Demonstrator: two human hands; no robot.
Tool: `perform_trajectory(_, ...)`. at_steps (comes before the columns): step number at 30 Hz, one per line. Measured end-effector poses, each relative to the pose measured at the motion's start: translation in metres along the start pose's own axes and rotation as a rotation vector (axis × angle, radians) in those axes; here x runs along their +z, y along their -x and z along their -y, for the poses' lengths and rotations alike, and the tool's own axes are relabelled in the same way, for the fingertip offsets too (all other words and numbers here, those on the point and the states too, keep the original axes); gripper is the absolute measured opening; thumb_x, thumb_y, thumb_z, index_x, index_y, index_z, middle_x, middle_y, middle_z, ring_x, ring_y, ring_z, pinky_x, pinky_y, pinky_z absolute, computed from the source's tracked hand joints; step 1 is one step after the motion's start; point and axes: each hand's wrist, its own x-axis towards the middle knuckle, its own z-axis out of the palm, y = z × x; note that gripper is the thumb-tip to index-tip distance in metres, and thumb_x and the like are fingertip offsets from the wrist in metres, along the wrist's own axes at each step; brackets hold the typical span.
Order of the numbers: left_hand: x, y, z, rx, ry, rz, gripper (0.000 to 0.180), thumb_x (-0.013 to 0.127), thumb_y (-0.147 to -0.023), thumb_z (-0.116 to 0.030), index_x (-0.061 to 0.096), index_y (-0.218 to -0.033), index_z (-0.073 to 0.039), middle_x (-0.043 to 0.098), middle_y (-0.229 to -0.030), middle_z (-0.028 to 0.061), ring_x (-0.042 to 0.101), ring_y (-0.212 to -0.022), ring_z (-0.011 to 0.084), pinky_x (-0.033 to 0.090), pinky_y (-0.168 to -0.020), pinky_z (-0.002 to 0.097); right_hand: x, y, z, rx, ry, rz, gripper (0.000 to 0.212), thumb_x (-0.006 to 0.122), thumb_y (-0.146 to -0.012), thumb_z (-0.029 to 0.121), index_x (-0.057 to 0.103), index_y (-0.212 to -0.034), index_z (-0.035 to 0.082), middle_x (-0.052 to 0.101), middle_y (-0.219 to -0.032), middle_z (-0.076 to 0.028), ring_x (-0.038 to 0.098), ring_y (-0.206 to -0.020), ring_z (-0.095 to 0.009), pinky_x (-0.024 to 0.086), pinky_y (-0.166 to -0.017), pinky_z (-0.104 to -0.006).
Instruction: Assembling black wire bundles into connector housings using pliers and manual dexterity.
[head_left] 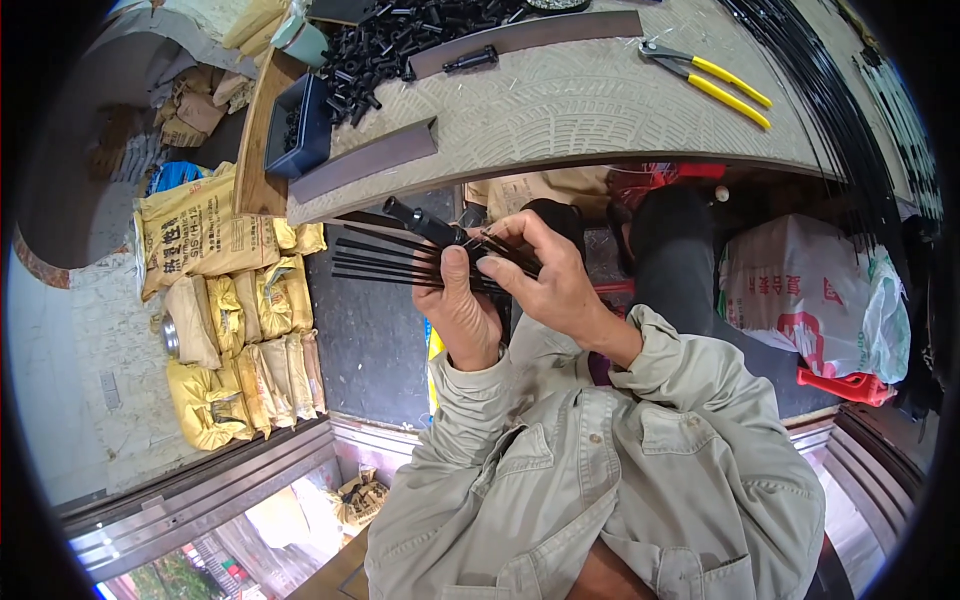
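Observation:
Below the table edge, both my hands are around one black piece: a stepped plastic sleeve (422, 222) with thin black rods (378, 265) fanning out to the left. My left hand (465, 315) is closed on the sleeve and rods, its thumb upright against the sleeve's lower end. From the right, my right hand (560, 285) pinches at the joint of sleeve and rods with thumb and forefinger. My fingers partly hide this joint.
The table (560, 110) bears a heap of black plastic sleeves (375, 60), yellow-handled pliers (710, 80), angled metal strips (370, 160) and a dark blue bin (298, 125). Long black rods (800, 70) lie at the right. Yellow sacks (205, 235) stand left; a white bag (790, 290) stands right.

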Motion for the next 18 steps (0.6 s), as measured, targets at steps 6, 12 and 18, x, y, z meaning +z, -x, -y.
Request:
perform_trajectory(6, 0.0, 0.0, 0.006, 0.04, 0.0, 0.022, 0.024, 0.063, -0.083, -0.013, 0.056, -0.1, 0.001, 0.061, -0.091, 0.0082, 0.058, -0.079, 0.0155, 0.047, -0.076, 0.0279, -0.006, -0.006, -0.001, 0.061, -0.018, 0.014, 0.013, 0.065, -0.078, 0.007, 0.063, -0.087, -0.003, 0.053, -0.075, 0.0, 0.048, -0.073, -0.005, 0.039, -0.061, -0.0203)
perform_trajectory(12, 0.006, 0.001, 0.007, 0.069, -0.049, 0.045, 0.029, 0.062, -0.085, -0.02, 0.055, -0.102, 0.003, 0.06, -0.093, 0.0114, 0.058, -0.082, 0.0177, 0.048, -0.078, 0.0298, -0.012, -0.013, -0.005, 0.157, -0.243, 0.093, 0.012, 0.066, -0.077, 0.007, 0.063, -0.083, -0.004, 0.055, -0.076, 0.001, 0.047, -0.069, -0.004, 0.04, -0.062, -0.0198)
perform_trajectory(18, 0.004, 0.004, 0.016, 0.063, -0.071, 0.075, 0.031, 0.054, -0.089, -0.026, 0.051, -0.103, 0.002, 0.056, -0.097, 0.0089, 0.053, -0.084, 0.014, 0.043, -0.078, 0.0273, -0.005, -0.004, 0.0, 0.195, -0.33, -0.04, 0.011, 0.068, -0.074, 0.002, 0.059, -0.078, -0.003, 0.055, -0.076, 0.002, 0.048, -0.071, -0.004, 0.041, -0.064, -0.0202)
